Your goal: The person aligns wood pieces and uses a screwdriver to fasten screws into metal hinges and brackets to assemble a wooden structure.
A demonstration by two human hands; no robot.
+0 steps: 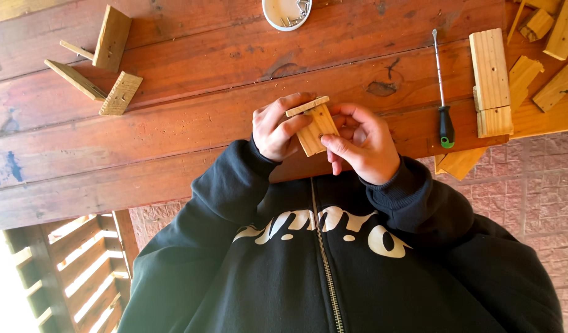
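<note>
Both my hands hold a small pale wooden assembly [315, 128] close to my chest, over the near edge of a reddish-brown plank table [191, 123]. It is a short grooved block with a thin flat strip across its top end. My left hand [275, 131] grips its left side, fingers wrapped over the top. My right hand [365, 147] pinches its right side and lower corner with thumb and fingers. My black zipped hoodie [333, 265] fills the lower part of the view.
A screwdriver [443, 92] with a black and green handle lies at the right. Beside it are stacked wooden blocks [491, 80] and further offcuts [558, 86]. More wood pieces [111, 40] lie far left. A white bowl [286, 12] of screws is at the far edge.
</note>
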